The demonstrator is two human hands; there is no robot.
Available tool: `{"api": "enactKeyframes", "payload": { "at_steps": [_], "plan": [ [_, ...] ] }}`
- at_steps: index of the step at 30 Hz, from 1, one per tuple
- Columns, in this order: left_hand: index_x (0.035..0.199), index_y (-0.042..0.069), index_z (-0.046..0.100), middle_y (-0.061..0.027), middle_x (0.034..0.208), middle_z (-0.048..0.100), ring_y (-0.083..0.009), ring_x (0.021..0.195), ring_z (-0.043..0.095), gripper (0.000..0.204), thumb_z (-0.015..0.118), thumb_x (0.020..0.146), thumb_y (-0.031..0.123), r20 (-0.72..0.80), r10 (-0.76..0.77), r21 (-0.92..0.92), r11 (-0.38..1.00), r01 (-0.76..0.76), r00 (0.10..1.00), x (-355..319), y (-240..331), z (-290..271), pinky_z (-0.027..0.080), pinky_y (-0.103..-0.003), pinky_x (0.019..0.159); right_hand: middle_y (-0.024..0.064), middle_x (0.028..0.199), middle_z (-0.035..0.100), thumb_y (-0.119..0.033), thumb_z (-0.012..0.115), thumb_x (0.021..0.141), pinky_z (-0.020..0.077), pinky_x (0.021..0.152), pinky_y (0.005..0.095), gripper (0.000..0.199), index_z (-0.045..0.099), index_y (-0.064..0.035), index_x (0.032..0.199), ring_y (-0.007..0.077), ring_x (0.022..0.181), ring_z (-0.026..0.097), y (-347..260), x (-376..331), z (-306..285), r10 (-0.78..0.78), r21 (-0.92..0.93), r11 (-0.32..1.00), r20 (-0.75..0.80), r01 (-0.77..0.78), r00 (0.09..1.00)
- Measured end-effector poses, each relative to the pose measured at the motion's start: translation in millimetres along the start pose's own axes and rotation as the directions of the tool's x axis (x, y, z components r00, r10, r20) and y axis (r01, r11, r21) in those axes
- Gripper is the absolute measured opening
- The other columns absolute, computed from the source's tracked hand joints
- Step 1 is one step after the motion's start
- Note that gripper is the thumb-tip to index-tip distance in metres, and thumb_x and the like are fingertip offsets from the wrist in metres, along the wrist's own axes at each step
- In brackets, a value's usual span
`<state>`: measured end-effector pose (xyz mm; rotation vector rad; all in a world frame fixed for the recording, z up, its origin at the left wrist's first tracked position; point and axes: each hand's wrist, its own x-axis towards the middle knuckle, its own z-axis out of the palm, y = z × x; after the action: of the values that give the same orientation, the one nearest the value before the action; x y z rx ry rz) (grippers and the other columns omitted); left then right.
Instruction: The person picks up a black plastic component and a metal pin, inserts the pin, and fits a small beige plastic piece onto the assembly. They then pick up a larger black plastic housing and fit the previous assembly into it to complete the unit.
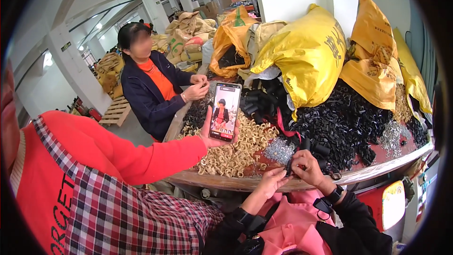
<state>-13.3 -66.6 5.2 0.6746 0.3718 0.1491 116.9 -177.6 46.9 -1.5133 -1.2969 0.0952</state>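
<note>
Hands are seen at six o'clock in the head view, meeting at the near rim of the table (377, 167). The right hand (309, 167) is closed on a small black part (291, 166), pinched at its fingertips; the left hand (272, 181) is brought up against the same part from seven o'clock, its fingers curled shut beneath it. The part thus lies between the two hands, nearer the right one's fingertips. Its long axis cannot be made out, since most of it is covered by fingers.

At twelve o'clock from the hands a clump of small silver clips (279, 151) is found, with a heap of black parts (347, 127) toward two o'clock and a heap of tan rings (236, 153) toward ten o'clock. Yellow sacks (306, 52) are piled beyond.

A phone (225, 112) is held up over the tan rings by another person's hand. A second co-worker stands at the far side. The table's right end is cut off by the rim of the view.
</note>
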Motion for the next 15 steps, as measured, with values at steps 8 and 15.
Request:
{"api": "enactKeyframes", "payload": {
  "at_steps": [8, 15],
  "plan": [
    [0.092, 0.001, 0.054, -0.0096, 0.094, 0.059, -0.0236, 0.089, 0.059, 0.011, 0.054, 0.081, 0.003, -0.162, 0.11, -0.029, 0.993, -0.116, 0.981, 18, 7, -16, 0.05, -0.026, 0.074, 0.0048, 0.075, 0.047, -0.023, 0.064, 0.061, 0.0371, 0.066, 0.0366, 0.016, 0.053, -0.0124, 0.065, 0.0238, 0.079, 0.051, 77, -18, -32, 0.151, -0.917, 0.39, 0.147, 0.078, 0.978],
    [0.092, 0.002, 0.052, -0.0083, 0.091, 0.057, -0.0249, 0.089, 0.059, 0.012, 0.056, 0.08, 0.003, -0.155, 0.119, 0.027, 0.993, -0.116, 0.981, 33, 8, -11, 0.05, -0.025, 0.073, 0.0062, 0.076, 0.049, -0.02, 0.063, 0.061, 0.0385, 0.063, 0.0382, 0.016, 0.052, -0.0103, 0.068, 0.0253, 0.077, 0.052, 66, 9, -35, 0.154, -0.784, 0.62, 0.15, 0.023, 0.977]
  ]
}}
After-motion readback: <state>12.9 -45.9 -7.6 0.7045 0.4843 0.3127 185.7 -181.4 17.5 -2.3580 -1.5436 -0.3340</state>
